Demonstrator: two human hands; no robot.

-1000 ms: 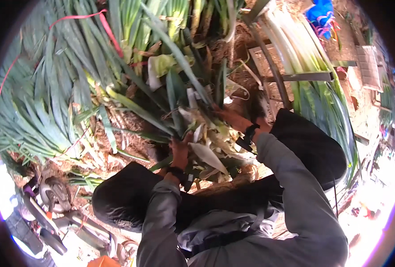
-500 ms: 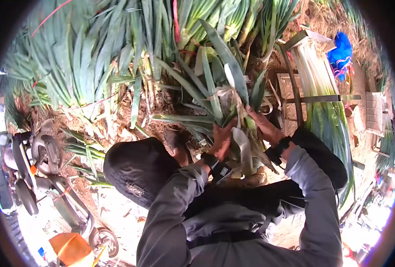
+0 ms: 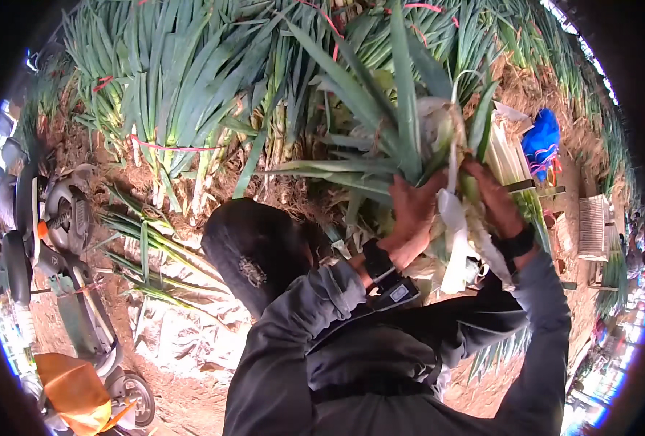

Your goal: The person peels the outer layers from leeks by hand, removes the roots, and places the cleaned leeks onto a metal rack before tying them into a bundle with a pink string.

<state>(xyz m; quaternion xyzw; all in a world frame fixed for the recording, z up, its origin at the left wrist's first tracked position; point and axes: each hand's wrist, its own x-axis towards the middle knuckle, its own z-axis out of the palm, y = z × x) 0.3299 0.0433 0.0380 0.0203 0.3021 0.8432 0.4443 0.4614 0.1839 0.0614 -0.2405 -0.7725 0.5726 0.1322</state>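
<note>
Both my hands are closed on one leek point(image 3: 408, 134), raised above my lap. Its broad green leaves fan upward and to the left, and its white stalk point(image 3: 453, 272) points down toward my knees. My left hand point(image 3: 413, 218) wraps the leek from the left where the leaves spread out. On the other side, my right hand point(image 3: 495, 200) grips it among pale, withered outer leaves point(image 3: 482, 236) that hang down. My fingertips are partly hidden behind the leaves.
Thick rows of leek bundles point(image 3: 192, 80) tied with red string lie ahead. Loose leeks point(image 3: 166, 251) rest on the ground at left, near a scooter point(image 3: 72, 269) and an orange cover point(image 3: 72, 389). At right are a rack of leeks point(image 3: 508, 152), a blue bundle point(image 3: 540, 142) and a crate point(image 3: 593, 225).
Both hands have moved right with the leek and appear higher and larger. The withered leaves now hang lower beside the stalk. My view has shifted slightly.
</note>
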